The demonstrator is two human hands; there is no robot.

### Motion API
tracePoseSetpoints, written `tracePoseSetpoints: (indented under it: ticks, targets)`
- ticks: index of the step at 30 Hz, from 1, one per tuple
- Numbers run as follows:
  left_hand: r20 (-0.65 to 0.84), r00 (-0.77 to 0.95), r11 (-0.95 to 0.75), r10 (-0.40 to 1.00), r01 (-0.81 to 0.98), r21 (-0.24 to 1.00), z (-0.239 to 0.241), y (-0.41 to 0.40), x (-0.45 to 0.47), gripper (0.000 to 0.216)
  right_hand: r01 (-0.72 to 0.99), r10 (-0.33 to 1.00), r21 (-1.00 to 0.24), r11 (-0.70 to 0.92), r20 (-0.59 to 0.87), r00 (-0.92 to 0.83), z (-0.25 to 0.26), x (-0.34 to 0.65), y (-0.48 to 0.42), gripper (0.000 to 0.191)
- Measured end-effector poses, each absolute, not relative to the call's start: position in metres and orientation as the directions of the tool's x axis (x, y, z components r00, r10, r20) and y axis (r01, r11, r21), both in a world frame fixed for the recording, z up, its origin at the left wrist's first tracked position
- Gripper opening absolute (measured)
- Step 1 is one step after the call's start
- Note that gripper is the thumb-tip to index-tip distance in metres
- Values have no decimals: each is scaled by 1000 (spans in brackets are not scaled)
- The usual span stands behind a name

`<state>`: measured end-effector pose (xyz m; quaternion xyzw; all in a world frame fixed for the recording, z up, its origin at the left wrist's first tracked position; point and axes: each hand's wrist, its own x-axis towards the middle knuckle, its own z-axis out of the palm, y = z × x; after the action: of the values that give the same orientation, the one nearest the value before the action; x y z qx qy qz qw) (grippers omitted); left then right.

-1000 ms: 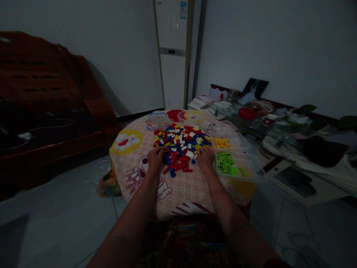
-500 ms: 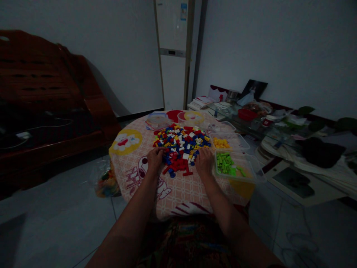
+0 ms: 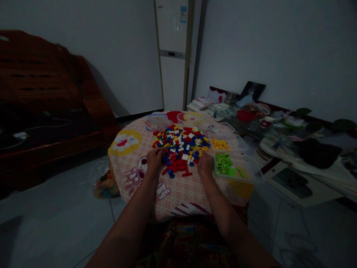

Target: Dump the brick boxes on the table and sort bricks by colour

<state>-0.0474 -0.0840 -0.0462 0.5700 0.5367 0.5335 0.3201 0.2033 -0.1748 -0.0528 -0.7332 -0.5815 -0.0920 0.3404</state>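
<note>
A heap of small plastic building bricks (image 3: 181,143) in red, blue, white and yellow covers the middle of the round table. At its left edge rests my left hand (image 3: 155,158), fingers stretched towards the bricks, with no brick visibly held. My right hand (image 3: 205,163) is at the heap's right edge, fingers curled in; whatever they hold is hidden. Red bricks (image 3: 177,164) lie in front, between the hands. Just right of my right hand stands a clear plastic box with green bricks (image 3: 224,164). Behind that box, another holds yellow bricks (image 3: 220,144).
A patterned cloth (image 3: 184,193) covers the table. Clear tubs (image 3: 157,122) stand at its back. A bag of coloured pieces (image 3: 105,184) is on the floor at left, near a wooden bench (image 3: 95,111). To the right is a cluttered glass side table (image 3: 237,115).
My right hand has shifted slightly right and down, away from the heap, with its fingers drawn in more. My left hand stays nearly still at the left edge.
</note>
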Motion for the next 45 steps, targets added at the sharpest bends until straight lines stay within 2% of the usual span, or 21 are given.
tracePoseSetpoints:
  ticks: [6,9,17,19,24,26,29,34,39,45]
  targets:
    - [255,-152,-208,955,271,940,-52,-81,-49,31,917,762,-394,57,611,216,-38,203,-179,27]
    - [249,-146,-203,957,272,941,-51,-82,-49,31,903,717,-422,76,653,244,-19,216,-170,26]
    - [271,-146,-223,951,278,934,-51,-82,-50,30,850,623,-518,-100,633,459,20,284,-138,23]
    - [272,-149,-224,951,275,935,-51,-81,-50,29,862,648,-500,-89,628,431,16,278,-142,25]
    - [249,-151,-202,957,274,940,-48,-83,-49,29,916,790,-397,58,579,201,-9,227,-160,30]
    - [239,-150,-195,959,261,945,-46,-84,-48,30,925,824,-374,70,544,157,-18,210,-164,30]
    - [235,-149,-189,961,270,944,-46,-85,-48,30,930,847,-361,63,512,141,-28,195,-168,29]
    - [247,-159,-200,956,266,943,-45,-86,-47,29,951,871,-269,151,491,1,-38,183,-169,24]
    - [254,-148,-209,956,266,941,-42,-88,-47,28,968,920,-236,81,391,18,-39,176,-167,27]
    - [243,-160,-198,957,256,946,-43,-88,-47,28,952,901,-284,115,434,21,-39,179,-169,29]
